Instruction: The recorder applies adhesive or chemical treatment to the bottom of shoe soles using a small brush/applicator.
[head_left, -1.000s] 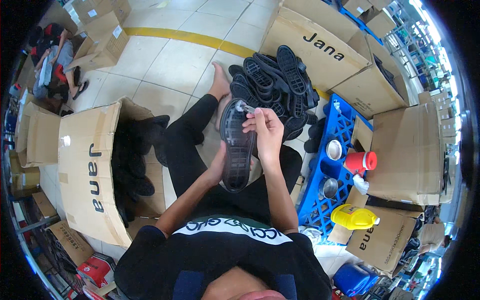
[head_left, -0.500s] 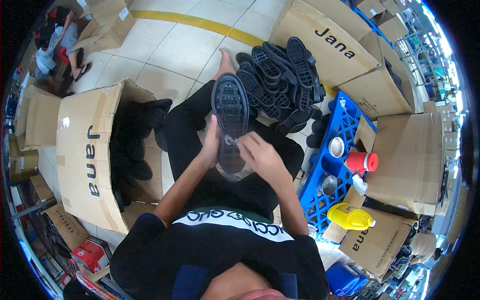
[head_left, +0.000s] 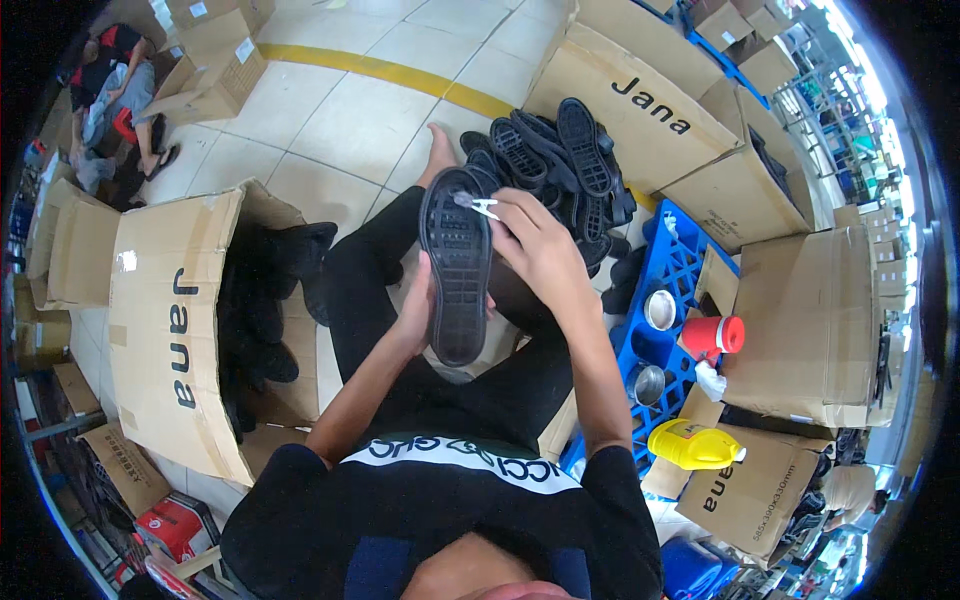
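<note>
My left hand [head_left: 417, 305] is closed around the near left edge of a black shoe sole [head_left: 462, 305], with fingertips showing at its right edge. The sole stands lengthwise over my lap, its hollow gridded side facing up. In my right hand [head_left: 540, 245] is pinched a small white-handled brush [head_left: 484, 207], whose greyish tip touches the sole's inner surface near its far end. Beyond the sole lies a pile of black shoe soles [head_left: 555, 150] on the floor.
An open carton [head_left: 170, 330] of dark fuzzy pieces stands at my left. On my right, a blue plastic pallet [head_left: 660, 260] bears metal bowls [head_left: 649, 384], a red jug [head_left: 712, 335] and a yellow bottle [head_left: 695, 445]. Large cartons [head_left: 640, 100] stand behind the pile. Another person [head_left: 120, 90] sits far left.
My right hand has moved the brush from the sole's near part to its far end. The sole has shifted slightly toward me, still held by my left hand.
</note>
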